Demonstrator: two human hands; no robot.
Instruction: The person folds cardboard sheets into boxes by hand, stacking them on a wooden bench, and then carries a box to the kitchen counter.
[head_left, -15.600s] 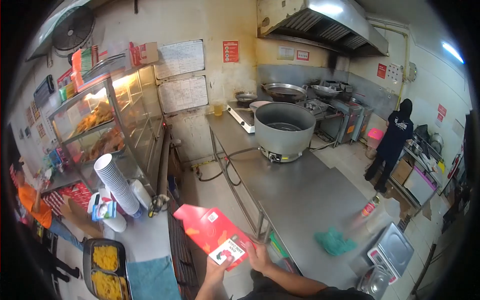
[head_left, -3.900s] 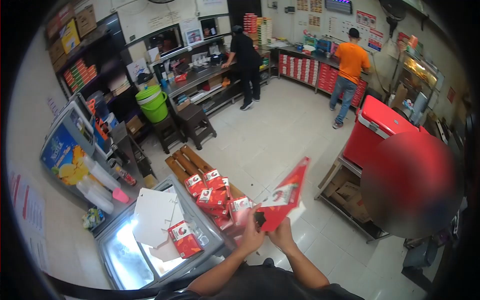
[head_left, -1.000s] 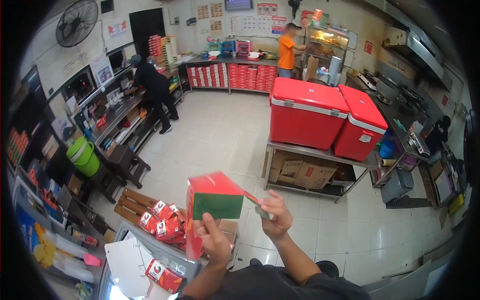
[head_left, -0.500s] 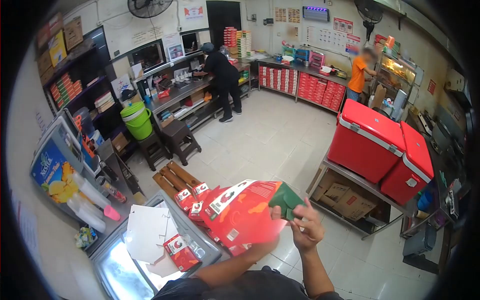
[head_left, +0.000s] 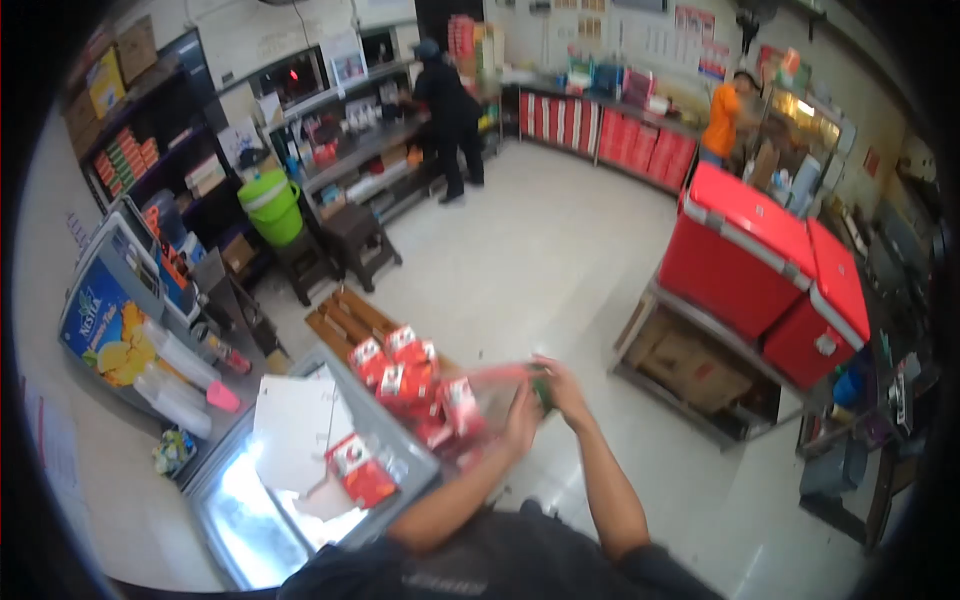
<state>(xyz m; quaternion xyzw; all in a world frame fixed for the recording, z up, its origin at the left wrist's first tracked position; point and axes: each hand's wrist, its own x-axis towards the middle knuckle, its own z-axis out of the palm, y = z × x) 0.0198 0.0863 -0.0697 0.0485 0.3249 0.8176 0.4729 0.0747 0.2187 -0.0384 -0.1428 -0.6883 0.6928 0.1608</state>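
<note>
- Swinging red carton [head_left: 500, 375] edge-on now, hiding the broad face shown moments ago; held beside the pile of small boxes [head_left: 405, 383].
- Clasping its green end [head_left: 543, 390] between left hand [head_left: 522, 418] and right hand [head_left: 567, 393]; too blurred for finger detail.
- Apparently working that end now.
- Smooth-looking card, flat panels; notched white board [head_left: 292, 425] nearby.

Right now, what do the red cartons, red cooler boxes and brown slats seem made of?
Red cartons: probably printed cardboard; boxy, flat panels show, though blurred.
Red cooler boxes: apparently glossy plastic, with smooth, moulded lids.
Brown slats: likely wood, from colour and straight edges; finish blurred.
</note>
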